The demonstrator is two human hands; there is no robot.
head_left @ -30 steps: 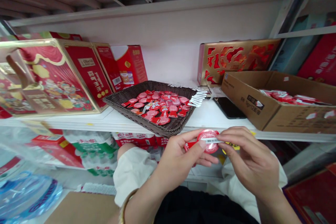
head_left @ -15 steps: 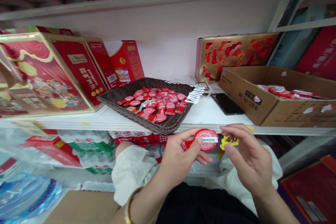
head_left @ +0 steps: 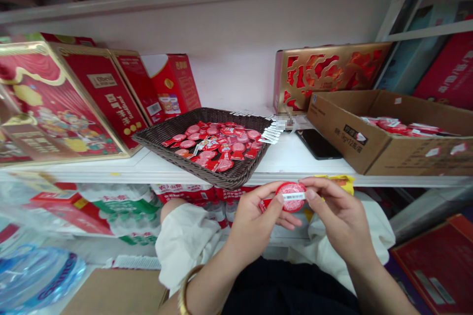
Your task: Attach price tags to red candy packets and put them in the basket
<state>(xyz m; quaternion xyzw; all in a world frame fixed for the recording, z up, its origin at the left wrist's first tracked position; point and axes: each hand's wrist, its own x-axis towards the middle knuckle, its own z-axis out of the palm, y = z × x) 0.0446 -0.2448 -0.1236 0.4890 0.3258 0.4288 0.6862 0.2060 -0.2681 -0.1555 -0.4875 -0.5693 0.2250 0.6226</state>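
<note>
- Cam: head-worn, single view, from person's own head
- Faces fwd & down at white shelf [head_left: 295, 162]
- Close range: left hand [head_left: 254, 226] & right hand [head_left: 342, 221] low in frame, approx. centre

On my feed, a left hand [head_left: 254, 221] holds a round red sachet [head_left: 291, 196] just below the shelf edge as a right hand [head_left: 342, 221] touches the white barcode label [head_left: 293, 197] across its face. On the white shelf [head_left: 295, 157], a brown wicker basket [head_left: 207, 172] of red sachets sits between gold-and-red gift boxes [head_left: 84, 93] and a cardboard box [head_left: 343, 135].
</note>
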